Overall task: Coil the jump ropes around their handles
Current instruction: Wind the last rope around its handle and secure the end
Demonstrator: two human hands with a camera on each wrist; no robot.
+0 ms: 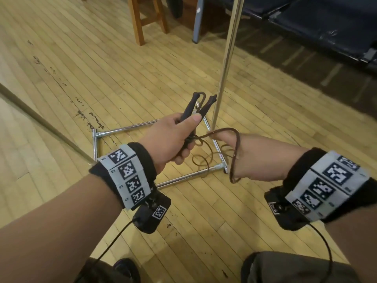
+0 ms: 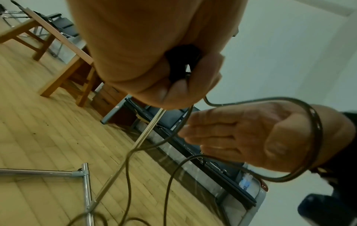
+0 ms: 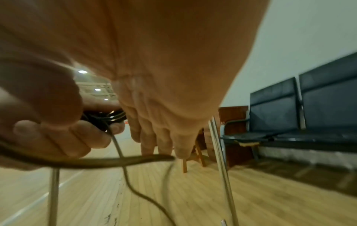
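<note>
My left hand [image 1: 171, 137] sits at the centre of the head view, fingers curled into a fist with the thumb pressed flat across the top, forearm reaching up from the lower left; my right hand [image 1: 259, 158] lies right of centre, palm turned inward, fingers [image 2: 210, 131] straight and held together, thumb relaxed beside the palm; both wrists wear black bands with printed markers.

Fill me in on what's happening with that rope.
A person is coiling a jump rope. Their left hand grips the two dark handles together, a few turns bunched at its fingers. The right hand is flat and open, with the rope looped round it. Loose rope hangs in curls over a chrome rack base on the wooden floor.
</note>
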